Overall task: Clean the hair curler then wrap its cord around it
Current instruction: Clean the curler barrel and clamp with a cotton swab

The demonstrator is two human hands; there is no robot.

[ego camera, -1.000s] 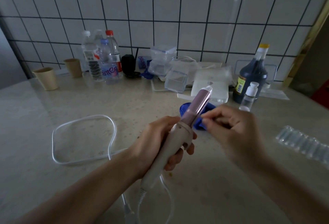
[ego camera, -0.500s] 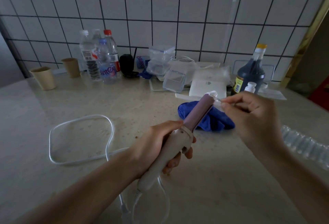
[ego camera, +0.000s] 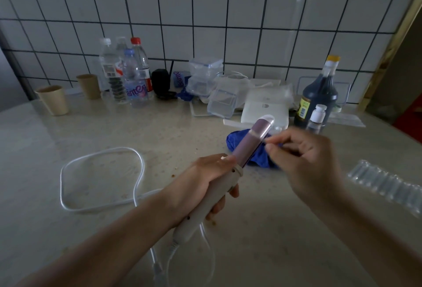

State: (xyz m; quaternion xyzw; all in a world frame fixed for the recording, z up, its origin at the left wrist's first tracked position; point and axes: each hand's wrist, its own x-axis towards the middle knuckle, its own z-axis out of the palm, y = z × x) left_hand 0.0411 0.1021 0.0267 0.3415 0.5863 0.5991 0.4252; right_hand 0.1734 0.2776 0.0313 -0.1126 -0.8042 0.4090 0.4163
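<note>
- The left hand [ego camera: 201, 184] has a full grip round the pale handle of the hair curler [ego camera: 219, 195]. It holds it up over the desk [ego camera: 274, 229], tip pointing away.
- The right hand [ego camera: 306, 159] is by the purple barrel, its grip pinched small. I cannot tell if it holds anything (too blurry).
- The curler looks light, hard and smooth, so the handle is the best place to hold.
- The cord [ego camera: 100, 154] looks soft and bendy, looped on the desk.
</note>
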